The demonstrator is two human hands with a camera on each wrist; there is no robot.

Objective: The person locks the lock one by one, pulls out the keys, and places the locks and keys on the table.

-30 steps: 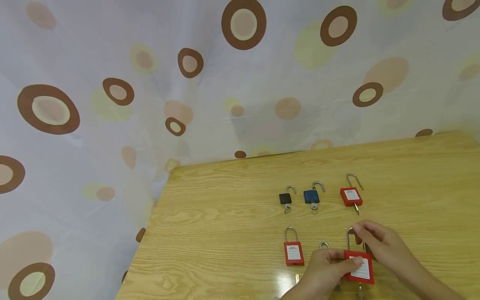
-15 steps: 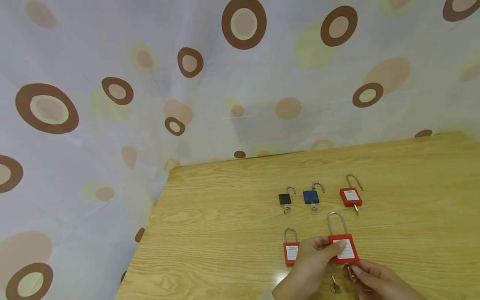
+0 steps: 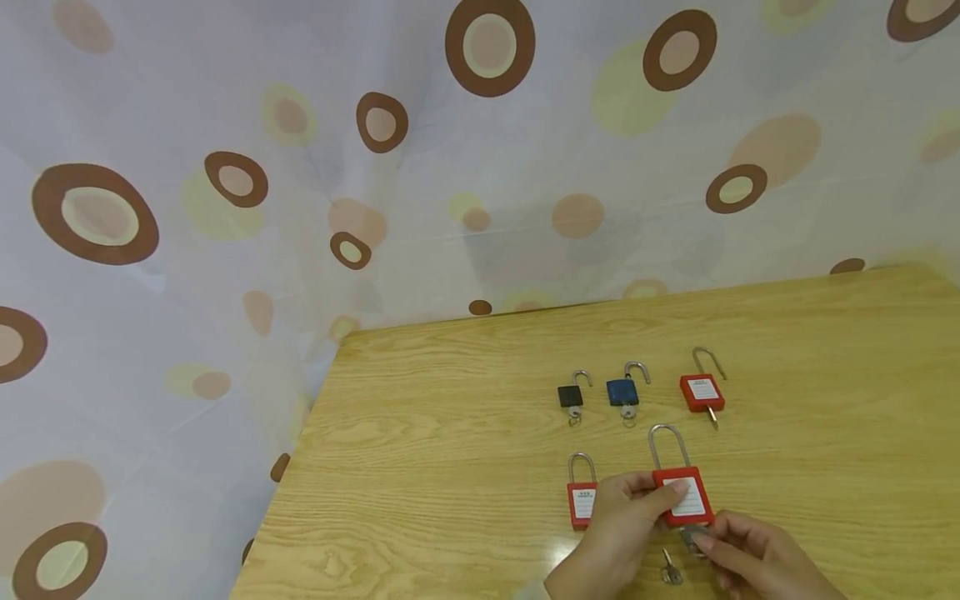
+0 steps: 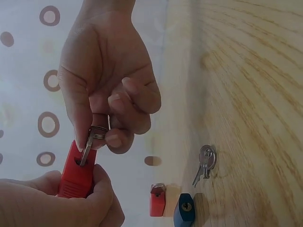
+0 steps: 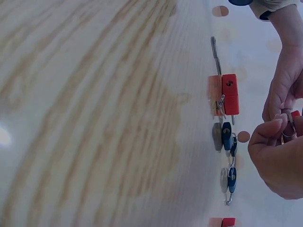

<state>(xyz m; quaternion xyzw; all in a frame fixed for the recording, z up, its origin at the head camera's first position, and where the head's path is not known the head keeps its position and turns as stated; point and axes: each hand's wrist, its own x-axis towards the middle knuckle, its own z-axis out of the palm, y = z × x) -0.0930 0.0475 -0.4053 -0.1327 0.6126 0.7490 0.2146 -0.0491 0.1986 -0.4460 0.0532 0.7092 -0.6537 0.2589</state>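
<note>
My left hand (image 3: 618, 527) grips a red padlock (image 3: 694, 493) by its body, thumb on the white label. The padlock's tall shackle stands up with both legs at the body. Below it, my right hand (image 3: 761, 557) pinches a key (image 3: 693, 539). In the left wrist view, the key (image 4: 88, 147) has its blade at the keyhole in the lock's red base, and small rings hang at its bow. Loose keys (image 3: 671, 572) lie on the table below the hands. A second red padlock (image 3: 582, 505) lies left of my left hand, partly covered by it.
Farther back on the wooden table (image 3: 420, 433) lie a black padlock (image 3: 570, 396), a blue padlock (image 3: 622, 392) and another red padlock (image 3: 702, 392), shackles raised and keys in. Another blue padlock (image 4: 184, 210) shows in the left wrist view. A patterned sheet (image 3: 420, 192) hangs behind.
My right hand has moved from the shackle down to the key under the padlock. The left hand has brought the padlock leftward and up, uncovering the loose keys.
</note>
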